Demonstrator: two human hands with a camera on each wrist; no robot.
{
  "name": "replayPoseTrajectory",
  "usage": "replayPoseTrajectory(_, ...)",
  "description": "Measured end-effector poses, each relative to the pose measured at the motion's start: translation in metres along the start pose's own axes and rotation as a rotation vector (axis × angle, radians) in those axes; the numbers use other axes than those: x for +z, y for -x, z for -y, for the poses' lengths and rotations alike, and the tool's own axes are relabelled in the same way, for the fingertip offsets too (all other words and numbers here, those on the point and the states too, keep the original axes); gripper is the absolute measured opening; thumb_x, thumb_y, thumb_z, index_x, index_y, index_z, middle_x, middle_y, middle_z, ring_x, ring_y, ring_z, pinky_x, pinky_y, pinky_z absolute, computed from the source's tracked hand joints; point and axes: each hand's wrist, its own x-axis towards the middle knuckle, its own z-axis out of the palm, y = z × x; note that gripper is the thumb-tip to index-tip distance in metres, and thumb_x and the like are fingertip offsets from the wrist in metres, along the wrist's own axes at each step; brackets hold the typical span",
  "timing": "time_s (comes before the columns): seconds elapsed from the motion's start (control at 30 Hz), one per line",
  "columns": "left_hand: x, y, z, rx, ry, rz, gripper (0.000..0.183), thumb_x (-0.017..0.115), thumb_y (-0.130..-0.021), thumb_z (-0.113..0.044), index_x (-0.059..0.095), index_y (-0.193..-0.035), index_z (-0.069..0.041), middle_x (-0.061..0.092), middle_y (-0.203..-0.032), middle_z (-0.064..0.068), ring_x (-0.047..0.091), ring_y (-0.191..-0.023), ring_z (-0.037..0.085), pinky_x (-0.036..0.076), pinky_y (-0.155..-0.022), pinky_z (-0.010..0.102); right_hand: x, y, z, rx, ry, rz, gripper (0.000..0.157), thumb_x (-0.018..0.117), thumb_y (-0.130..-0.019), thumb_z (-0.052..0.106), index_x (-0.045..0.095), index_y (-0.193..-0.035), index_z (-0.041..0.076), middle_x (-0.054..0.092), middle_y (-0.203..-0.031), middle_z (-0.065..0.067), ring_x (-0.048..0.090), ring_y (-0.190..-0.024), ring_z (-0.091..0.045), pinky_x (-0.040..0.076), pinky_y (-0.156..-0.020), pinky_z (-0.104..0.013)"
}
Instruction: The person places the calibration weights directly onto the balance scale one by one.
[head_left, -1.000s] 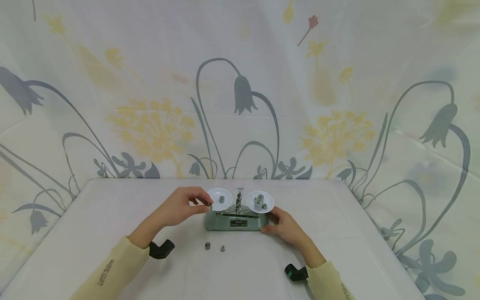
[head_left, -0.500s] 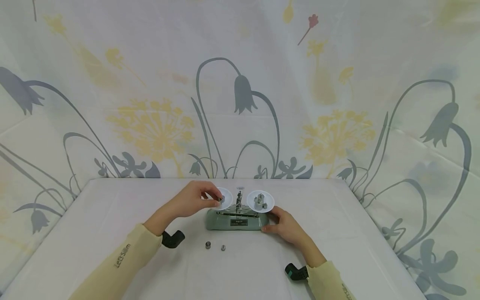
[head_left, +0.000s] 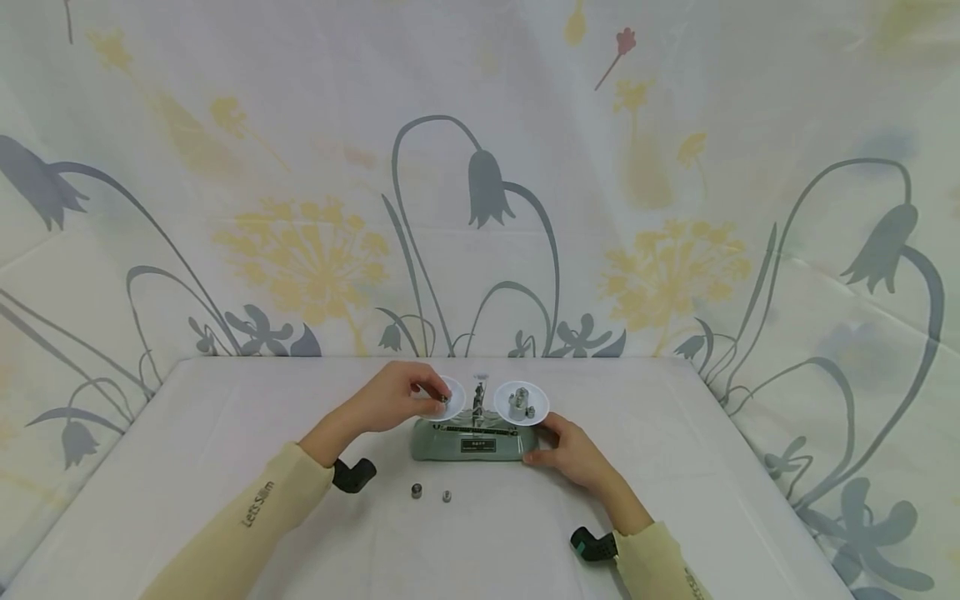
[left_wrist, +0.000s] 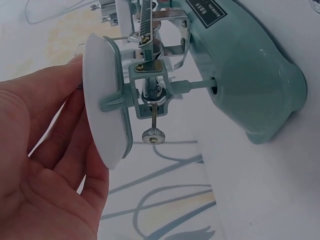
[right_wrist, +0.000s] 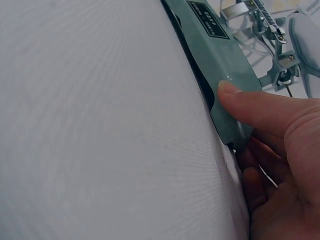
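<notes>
The white table (head_left: 172,467) is stretching as open room from its slanting left edge to the left hand (head_left: 393,398), whose thumb and fingertips are pinching a weight (head_left: 444,399) inside the rim of the left pan (head_left: 457,408); whether it is touching the pan is hidden. Two loose weights (head_left: 416,491) are standing in front of the scale (head_left: 435,448), which is sitting near the table's back edge. The right pan (head_left: 542,411) is bearing a cluster (head_left: 517,405). The right hand (head_left: 570,454) is clasping the scale's right end, thumb pressing the front; beyond it, more tabletop is running to the right edge. Compared with a second ago, the left hand is lying farther right, the pinched weight having left the pan's left rim; the right hand is staying put.
</notes>
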Motion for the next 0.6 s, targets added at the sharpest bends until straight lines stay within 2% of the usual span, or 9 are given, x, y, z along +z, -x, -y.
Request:
replayPoseTrajectory(0.2,0.0018,-0.0027,0.0011,-0.003,0.004,-0.007,0.013,0.077,-0.087,-0.009,0.074,-0.1,-0.011,0.07,-0.096,-0.004,0.065,-0.093,0.014,0.047,-0.092,0.05,-0.0003,-0.0001,-0.001,0.006,0.007,-0.007,0.065,0.086,-0.074,0.012,0.059,-0.132,0.002,0.057,-0.138,-0.013,0.044,-0.136,-0.033,0.032,-0.113,-0.049)
replayPoseTrajectory(0.6,0.003,-0.0034,-0.004,-0.02,0.032,0.003,0.012,0.076,-0.086,-0.006,0.074,-0.098,-0.009,0.069,-0.094,-0.004,0.066,-0.09,0.012,0.048,-0.092,0.052,0.0001,0.0,-0.0017,-0.008,-0.001,0.003,0.066,0.086,-0.075,0.012,0.058,-0.134,0.002,0.056,-0.14,-0.014,0.043,-0.137,-0.034,0.031,-0.113,-0.05)
